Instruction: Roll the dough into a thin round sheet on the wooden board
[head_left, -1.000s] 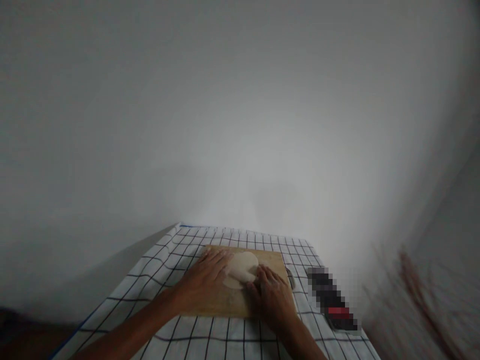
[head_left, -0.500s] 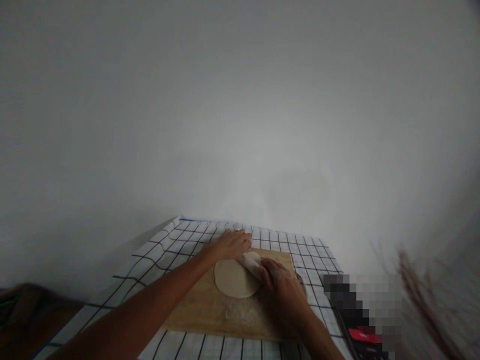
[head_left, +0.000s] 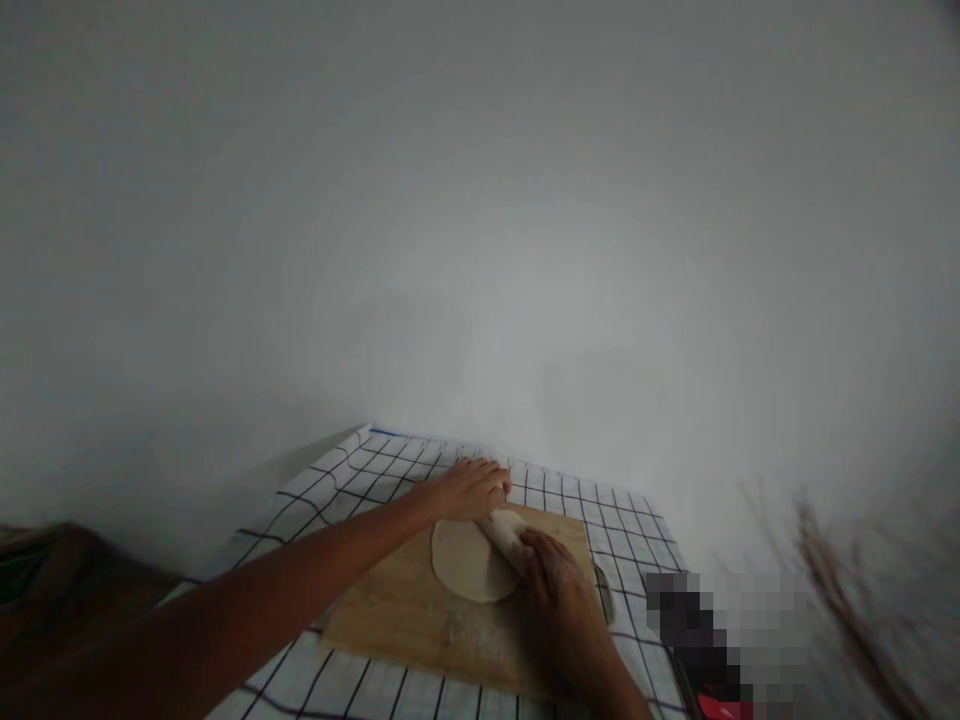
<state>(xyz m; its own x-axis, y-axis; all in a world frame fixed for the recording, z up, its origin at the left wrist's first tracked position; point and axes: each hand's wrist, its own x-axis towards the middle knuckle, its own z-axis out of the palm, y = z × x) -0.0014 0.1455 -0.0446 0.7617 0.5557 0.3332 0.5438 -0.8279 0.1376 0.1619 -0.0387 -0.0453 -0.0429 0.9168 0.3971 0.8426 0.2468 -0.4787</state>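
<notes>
A flat round of dough [head_left: 466,572] lies on a wooden board [head_left: 397,625] dusted with flour. Across its right part runs a pale rolling pin [head_left: 504,535], set diagonally. My left hand [head_left: 474,488] is closed over the pin's far end, fingers bent. On the near end sits my right hand [head_left: 553,572], with its fingers wrapped over the pin. Both palms hide the ends of the pin, and the dough's right edge is partly covered.
A white cloth with dark grid lines [head_left: 345,680] covers the table, which meets a plain wall [head_left: 480,220]. A rounded object [head_left: 604,595] shows at the board's right edge. Dry twigs [head_left: 840,600] stand at right, beside a blurred-out patch.
Both hands and the rolling pin have shifted slightly to the right over the dough, toward its right edge. The whole view has tilted a little.
</notes>
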